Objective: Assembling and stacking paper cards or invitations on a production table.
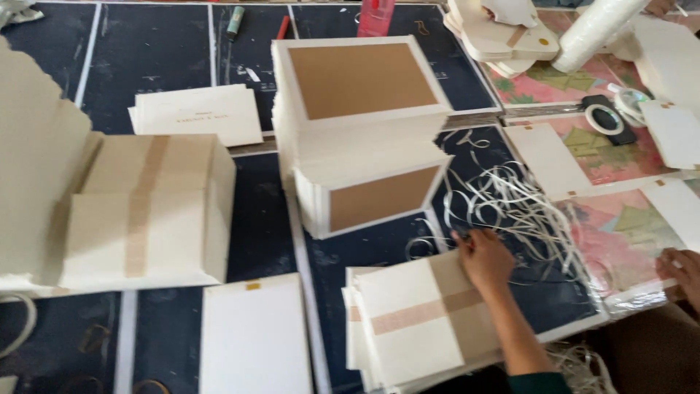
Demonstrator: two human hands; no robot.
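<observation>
In the lower middle of the frame, one hand (485,257) is lying flat on the upper right corner of a stack of white cards (415,328) crossed by tan tape, its grip spread open and pressing rather than clasping. It seems to be the left hand; I cannot tell for sure. At the right edge another hand (682,268) is resting on a pink patterned sheet (620,233), its grip loosely curled around nothing visible. Curly white paper strips (510,201) are lying just above the cards on the dark tabletop (175,62). A tall pile of white-edged brown boards (361,131) is standing in the centre, and a roll of tape (604,117) at the upper right.
</observation>
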